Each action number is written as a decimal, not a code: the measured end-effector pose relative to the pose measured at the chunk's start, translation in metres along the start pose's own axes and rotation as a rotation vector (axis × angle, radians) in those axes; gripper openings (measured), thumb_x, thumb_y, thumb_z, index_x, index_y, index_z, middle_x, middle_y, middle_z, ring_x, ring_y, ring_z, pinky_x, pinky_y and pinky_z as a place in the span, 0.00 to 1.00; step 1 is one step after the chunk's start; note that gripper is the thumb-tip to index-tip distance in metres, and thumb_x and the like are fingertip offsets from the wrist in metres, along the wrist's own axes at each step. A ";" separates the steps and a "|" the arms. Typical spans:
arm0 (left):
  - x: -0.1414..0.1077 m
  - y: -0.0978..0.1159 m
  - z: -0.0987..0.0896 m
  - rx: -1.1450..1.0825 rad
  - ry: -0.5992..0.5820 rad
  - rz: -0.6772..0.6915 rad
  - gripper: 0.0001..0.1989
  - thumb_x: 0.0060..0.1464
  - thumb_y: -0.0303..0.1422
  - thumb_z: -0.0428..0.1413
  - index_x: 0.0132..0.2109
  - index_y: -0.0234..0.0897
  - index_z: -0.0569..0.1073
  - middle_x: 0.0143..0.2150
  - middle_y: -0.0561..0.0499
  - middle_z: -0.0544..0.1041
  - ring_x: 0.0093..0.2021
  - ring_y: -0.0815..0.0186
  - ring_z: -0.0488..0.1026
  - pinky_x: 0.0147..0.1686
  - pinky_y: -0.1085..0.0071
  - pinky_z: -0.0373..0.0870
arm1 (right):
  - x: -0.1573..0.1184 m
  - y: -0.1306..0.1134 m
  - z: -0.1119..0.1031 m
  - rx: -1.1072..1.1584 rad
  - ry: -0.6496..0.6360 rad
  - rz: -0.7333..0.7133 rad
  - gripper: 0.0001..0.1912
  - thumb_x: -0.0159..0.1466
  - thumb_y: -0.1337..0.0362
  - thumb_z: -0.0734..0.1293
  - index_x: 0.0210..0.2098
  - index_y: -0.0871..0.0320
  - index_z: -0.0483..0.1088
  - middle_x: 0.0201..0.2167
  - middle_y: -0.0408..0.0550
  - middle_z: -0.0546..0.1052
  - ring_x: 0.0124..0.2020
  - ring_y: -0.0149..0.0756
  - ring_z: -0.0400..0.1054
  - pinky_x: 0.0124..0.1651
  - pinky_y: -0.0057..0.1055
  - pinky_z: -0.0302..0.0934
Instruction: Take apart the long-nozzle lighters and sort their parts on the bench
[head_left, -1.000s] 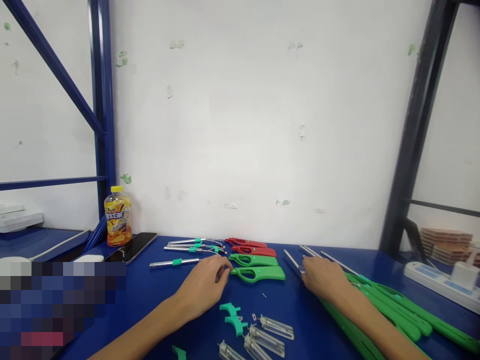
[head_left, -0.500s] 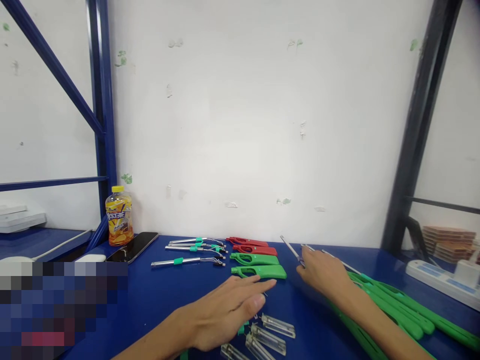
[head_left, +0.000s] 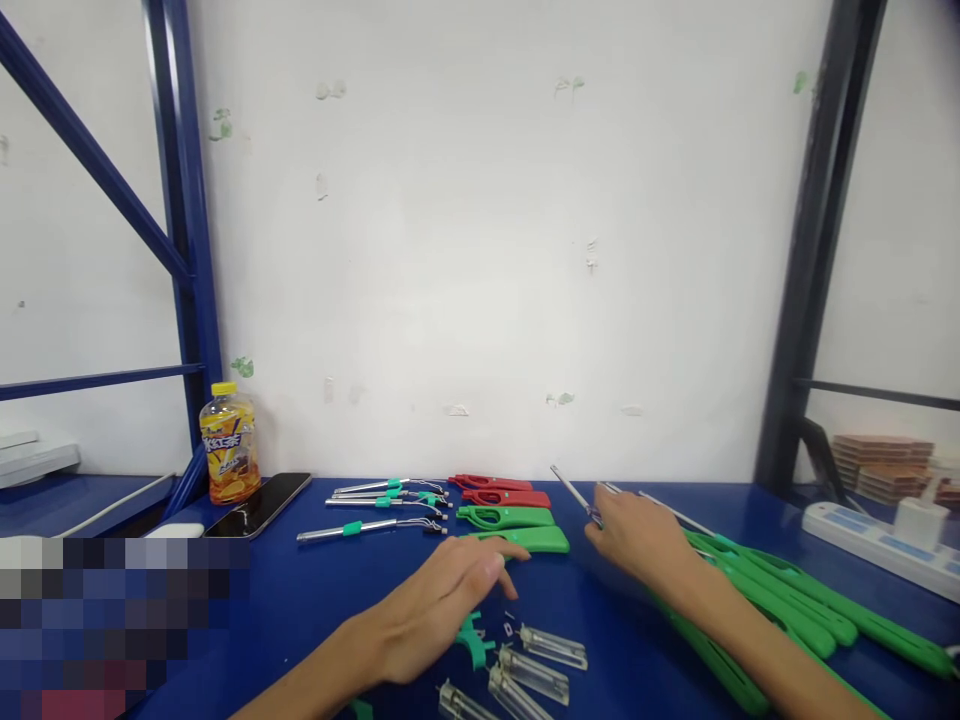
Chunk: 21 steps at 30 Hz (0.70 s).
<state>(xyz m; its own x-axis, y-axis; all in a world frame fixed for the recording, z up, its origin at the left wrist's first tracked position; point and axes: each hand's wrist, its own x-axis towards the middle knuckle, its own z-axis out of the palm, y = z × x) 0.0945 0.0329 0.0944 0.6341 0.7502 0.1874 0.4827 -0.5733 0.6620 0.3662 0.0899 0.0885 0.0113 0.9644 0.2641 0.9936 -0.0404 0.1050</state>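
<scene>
My left hand [head_left: 439, 605] hovers palm down over the table, fingers mostly stretched and a little apart. Its fingertips are beside the near green lighter handle [head_left: 544, 540]; I cannot tell whether they touch it. Below them lie a teal plastic piece [head_left: 475, 640] and several clear lighter fuel tanks [head_left: 553, 646]. At the right, my right hand [head_left: 637, 525] has its fingers bent around the lower end of a thin metal tube [head_left: 571, 490], which slants up to the left. The hand hides part of the grip. Beneath and beside that forearm are several long green lighter shells [head_left: 802, 580].
Several metal tubes with teal clips and wires [head_left: 360, 528] lie left of centre. Red handles [head_left: 506, 498] lie behind the green ones. A drink bottle [head_left: 229, 445] and a phone [head_left: 259, 505] are at the left, a power strip [head_left: 877, 540] at the right. A wall [head_left: 480, 250] stands behind.
My left hand has moved slightly up and left, its fingers bending down more, and the teal piece shows more fully. My right hand stays by the metal tube; the view has shifted slightly.
</scene>
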 end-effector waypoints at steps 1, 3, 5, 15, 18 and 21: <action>0.001 -0.002 0.001 0.001 0.042 0.008 0.29 0.72 0.47 0.31 0.48 0.47 0.77 0.59 0.55 0.73 0.61 0.61 0.64 0.66 0.60 0.55 | 0.000 0.000 -0.001 0.009 0.007 0.001 0.13 0.65 0.68 0.61 0.44 0.66 0.73 0.39 0.65 0.81 0.42 0.58 0.77 0.36 0.38 0.59; 0.005 -0.009 0.003 0.012 0.131 0.041 0.29 0.73 0.44 0.31 0.46 0.44 0.77 0.53 0.52 0.76 0.57 0.61 0.67 0.65 0.58 0.56 | 0.000 0.000 -0.005 0.037 0.028 -0.003 0.12 0.65 0.67 0.61 0.44 0.64 0.72 0.38 0.64 0.81 0.41 0.56 0.77 0.35 0.36 0.58; 0.009 -0.016 0.006 0.061 0.237 0.088 0.24 0.73 0.41 0.36 0.46 0.43 0.76 0.48 0.51 0.77 0.53 0.62 0.69 0.63 0.56 0.58 | 0.000 -0.002 -0.010 0.072 0.058 -0.019 0.12 0.66 0.65 0.60 0.45 0.61 0.72 0.38 0.60 0.81 0.39 0.53 0.77 0.33 0.34 0.55; 0.008 -0.022 0.002 0.790 0.532 0.567 0.27 0.62 0.19 0.47 0.65 0.39 0.64 0.70 0.42 0.60 0.70 0.53 0.54 0.62 0.49 0.60 | -0.016 -0.018 -0.041 0.730 0.004 -0.454 0.08 0.62 0.57 0.69 0.33 0.55 0.74 0.21 0.37 0.67 0.24 0.31 0.59 0.28 0.27 0.47; 0.009 -0.020 -0.001 0.907 0.468 0.639 0.26 0.62 0.19 0.49 0.65 0.35 0.63 0.67 0.41 0.66 0.68 0.53 0.58 0.62 0.50 0.61 | -0.025 -0.027 -0.042 0.827 -0.082 -0.536 0.08 0.62 0.58 0.70 0.32 0.56 0.74 0.20 0.35 0.61 0.24 0.28 0.52 0.26 0.27 0.45; 0.013 -0.025 0.000 0.882 0.393 0.637 0.24 0.60 0.17 0.48 0.61 0.36 0.67 0.53 0.45 0.78 0.53 0.59 0.73 0.54 0.57 0.69 | -0.031 -0.034 -0.040 0.847 -0.133 -0.583 0.09 0.63 0.56 0.70 0.33 0.55 0.75 0.20 0.34 0.57 0.23 0.28 0.49 0.26 0.27 0.43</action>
<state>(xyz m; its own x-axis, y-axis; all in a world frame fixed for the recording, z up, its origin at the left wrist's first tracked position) 0.0907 0.0569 0.0799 0.7569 0.2048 0.6207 0.4955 -0.7990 -0.3407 0.3277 0.0509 0.1154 -0.5357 0.7981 0.2756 0.6010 0.5897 -0.5395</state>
